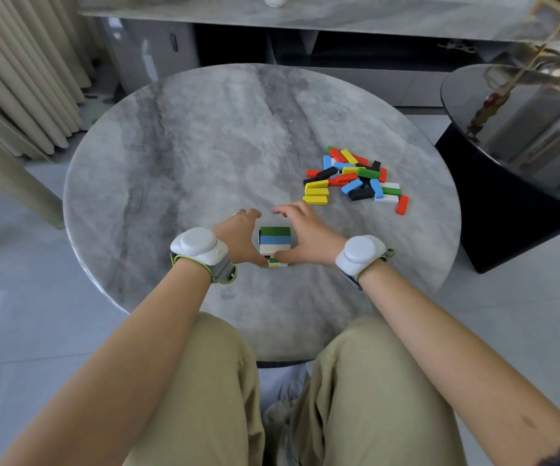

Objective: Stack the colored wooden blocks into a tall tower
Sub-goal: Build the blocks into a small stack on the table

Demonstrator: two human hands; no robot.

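A short tower of coloured blocks (274, 239) stands on the round grey marble table (184, 169), near its front edge. Its top layer shows a green, a blue and a white block side by side. My left hand (242, 237) lies against the tower's left side, thumb at its lower front. My right hand (302, 237) cups the right side, thumb touching the lower layers, fingers arched over the far edge. A loose pile of red, yellow, blue, green, black and white blocks (355, 179) lies to the right, farther back.
A dark glossy side table (520, 136) stands close on the right. A long grey cabinet (305, 25) runs behind the table, and curtains (13, 82) hang at the left. My knees in khaki trousers sit under the table's front edge.
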